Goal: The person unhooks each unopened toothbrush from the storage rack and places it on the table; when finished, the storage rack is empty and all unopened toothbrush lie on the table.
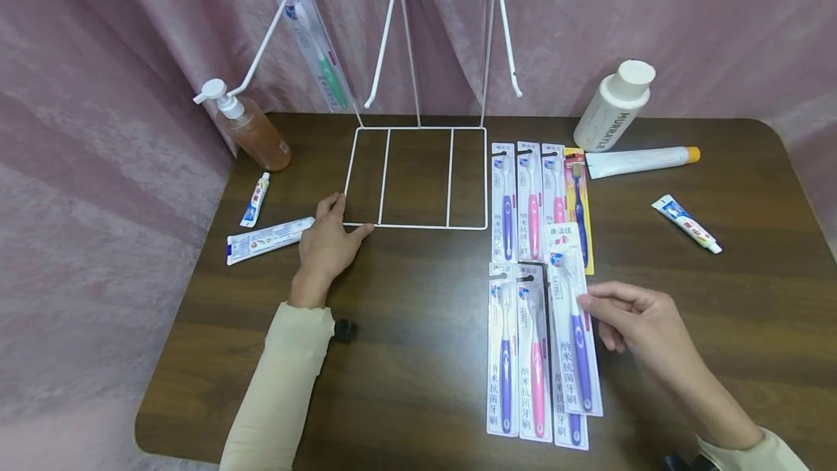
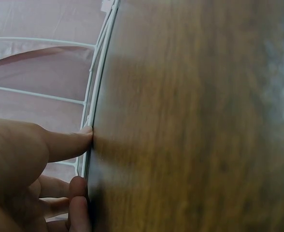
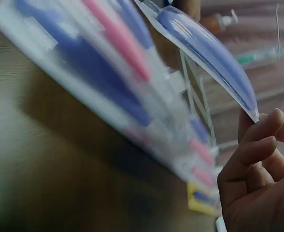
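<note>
My right hand (image 1: 644, 318) pinches the edge of a packaged toothbrush (image 1: 578, 347) with a purple handle. In the right wrist view, this pack (image 3: 214, 53) is tilted up above the others. It overlaps another purple toothbrush pack (image 1: 575, 431) and the lower end of a yellow-backed toothbrush pack (image 1: 590, 238). To the left lie purple (image 1: 503, 355) and pink (image 1: 536, 362) toothbrush packs, with several more in a row behind. My left hand (image 1: 327, 242) rests at the front left corner of a white wire rack (image 1: 431, 227), thumb and fingertips touching the wire (image 2: 96, 92).
One green toothbrush pack (image 1: 317, 49) hangs on the rack's left hook (image 1: 264, 42). Left stand a pump bottle (image 1: 258, 137), a small toothpaste tube (image 1: 255, 200) and a larger one (image 1: 264, 240). Right are a white bottle (image 1: 611, 111), a white tube (image 1: 637, 161) and a small tube (image 1: 686, 224).
</note>
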Demonstrator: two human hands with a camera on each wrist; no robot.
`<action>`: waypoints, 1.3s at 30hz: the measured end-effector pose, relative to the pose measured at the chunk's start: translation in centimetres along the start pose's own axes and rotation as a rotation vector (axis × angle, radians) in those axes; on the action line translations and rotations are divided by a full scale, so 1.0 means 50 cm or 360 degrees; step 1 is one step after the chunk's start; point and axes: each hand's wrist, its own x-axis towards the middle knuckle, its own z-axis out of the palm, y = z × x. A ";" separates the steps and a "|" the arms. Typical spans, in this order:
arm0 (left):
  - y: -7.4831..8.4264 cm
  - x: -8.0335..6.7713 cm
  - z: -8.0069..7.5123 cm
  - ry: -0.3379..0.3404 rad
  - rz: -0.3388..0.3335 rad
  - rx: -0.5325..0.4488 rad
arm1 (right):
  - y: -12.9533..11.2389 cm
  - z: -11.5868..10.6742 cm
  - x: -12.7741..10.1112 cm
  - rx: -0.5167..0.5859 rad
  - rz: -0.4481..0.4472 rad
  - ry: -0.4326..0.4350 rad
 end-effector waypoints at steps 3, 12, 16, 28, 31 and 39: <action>-0.006 0.006 0.006 0.0014 0.0019 0.0013 | 0.040 -0.017 -0.022 -0.0015 0.0092 0.0047; -0.008 0.005 0.006 0.0015 0.0025 -0.0018 | 0.108 -0.028 -0.057 -0.0134 0.0438 0.0079; -0.007 0.006 0.006 0.0010 0.0021 -0.0014 | 0.110 -0.021 -0.059 -0.0231 0.0463 0.0099; -0.011 0.008 0.007 0.0004 0.0016 -0.0002 | 0.089 -0.017 -0.064 -0.0613 0.0552 0.0124; -0.009 0.007 0.004 -0.0006 0.0006 0.0008 | 0.085 -0.018 -0.061 -0.0677 0.0551 0.0134; -0.012 0.009 0.007 -0.0011 0.0003 -0.0029 | 0.082 -0.014 -0.061 -0.0789 0.0555 0.0132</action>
